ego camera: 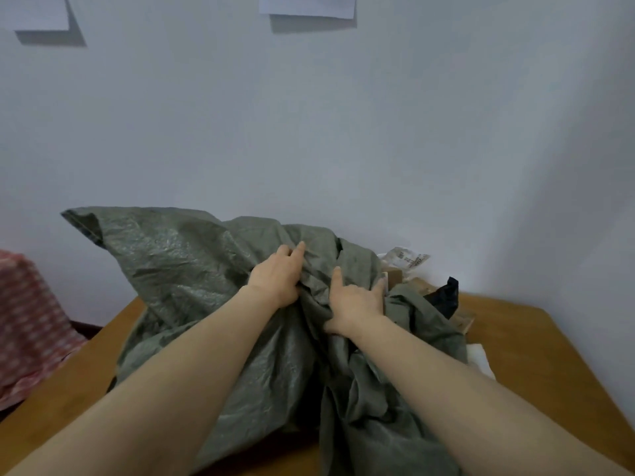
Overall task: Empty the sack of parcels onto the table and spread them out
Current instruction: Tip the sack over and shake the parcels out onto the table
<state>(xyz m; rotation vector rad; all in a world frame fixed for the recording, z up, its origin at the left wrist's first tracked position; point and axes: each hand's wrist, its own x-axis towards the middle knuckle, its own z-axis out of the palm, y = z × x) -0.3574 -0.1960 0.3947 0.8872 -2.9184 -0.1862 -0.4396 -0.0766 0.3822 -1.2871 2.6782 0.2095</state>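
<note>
Sack (192,269): grey-green woven plastic, crumpled (faintly shiny)

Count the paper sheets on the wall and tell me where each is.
2. The left sheet hangs at the top left corner; the centre sheet hangs at top centre, above the sack. The frame's edge cuts both, so more may hang out of view.

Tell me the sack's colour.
Dull grey-green, plain with a slight sheen; the sack shows best in the head view.
</note>
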